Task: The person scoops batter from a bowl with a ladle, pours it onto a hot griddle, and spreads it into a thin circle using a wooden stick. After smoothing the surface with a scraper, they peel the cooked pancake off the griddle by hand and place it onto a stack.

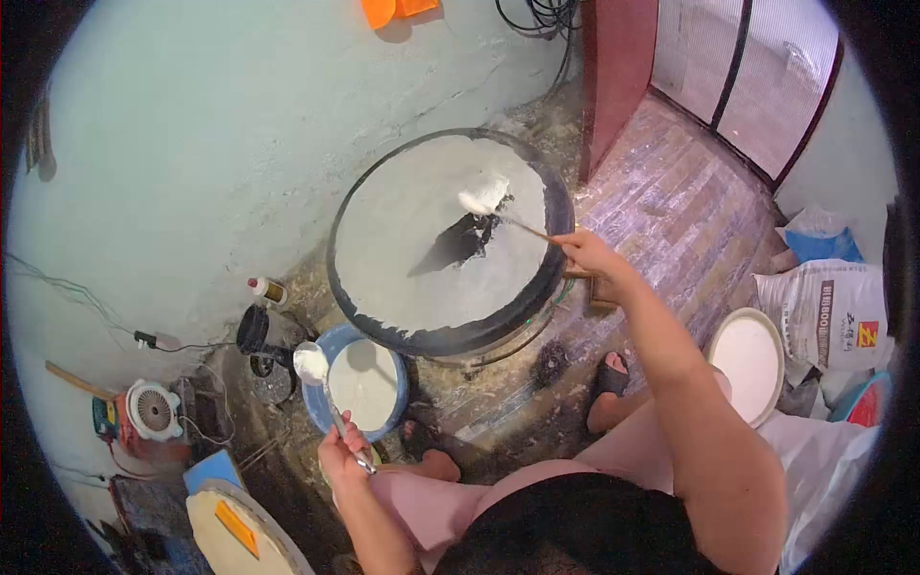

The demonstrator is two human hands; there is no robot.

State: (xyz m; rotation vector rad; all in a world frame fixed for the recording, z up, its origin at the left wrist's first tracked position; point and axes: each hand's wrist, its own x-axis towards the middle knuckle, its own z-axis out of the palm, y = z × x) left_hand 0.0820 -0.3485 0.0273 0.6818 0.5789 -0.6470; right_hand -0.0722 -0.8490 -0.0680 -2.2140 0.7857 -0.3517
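A large round black griddle (350,311) carries a wide layer of white batter (393,216), with a bare dark patch near its middle. My right hand (586,254) is closed around the thin handle of a batter spreader (522,226). The spreader's batter-coated head rests at or just above the layer, beside the bare patch; contact is hard to judge. In my left hand (347,455) is a metal ladle (335,412), its bowl coated with white batter. That bowl hangs over the left rim of a blue basin (403,383) of white batter below the griddle.
At the left stand a black container (264,331), a bottle (268,289), a blower (151,410) and a round pale board (216,522) with an orange scraper (237,529). A white-filled tub (747,359) and a printed sack (829,311) are at the right.
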